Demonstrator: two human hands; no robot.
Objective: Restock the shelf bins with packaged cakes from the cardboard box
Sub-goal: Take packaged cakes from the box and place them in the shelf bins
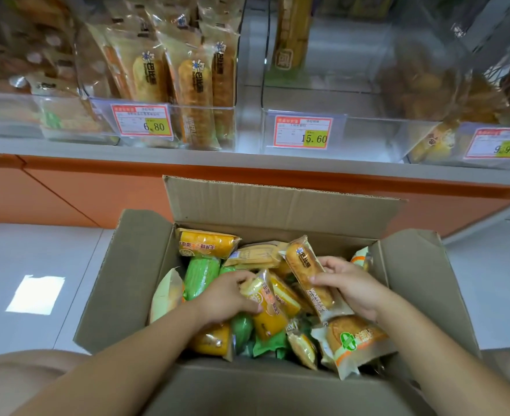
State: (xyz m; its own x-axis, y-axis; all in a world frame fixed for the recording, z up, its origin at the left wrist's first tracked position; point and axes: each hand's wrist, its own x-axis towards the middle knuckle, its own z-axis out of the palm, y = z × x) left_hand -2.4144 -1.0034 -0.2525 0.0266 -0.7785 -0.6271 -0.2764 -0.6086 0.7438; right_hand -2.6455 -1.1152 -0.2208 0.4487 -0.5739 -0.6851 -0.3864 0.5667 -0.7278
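box [121, 283] sits open on the floor [37, 250] below the shelf [127, 147], stuffed with wrapped cakes. left grip [226, 295] is down inside, fingers curled round a yellow pack [267, 310] mid-pile. right grip [349, 286] is clamped on a long cake [306, 268] in clear wrap, top end tilted up toward the box's back wall. up on the shelf, the 6.80 bin [202, 108] stands packed with the same long cakes; the 15.60 bin [367, 136] beside it shows one pack at the back.

Location: retail shop, packaged bakery aisle.
Clear shelf bins [331, 132] carry printed price tags [304, 132]; wrapped cakes [193, 85] stand in rows above a tiled floor [37, 265].
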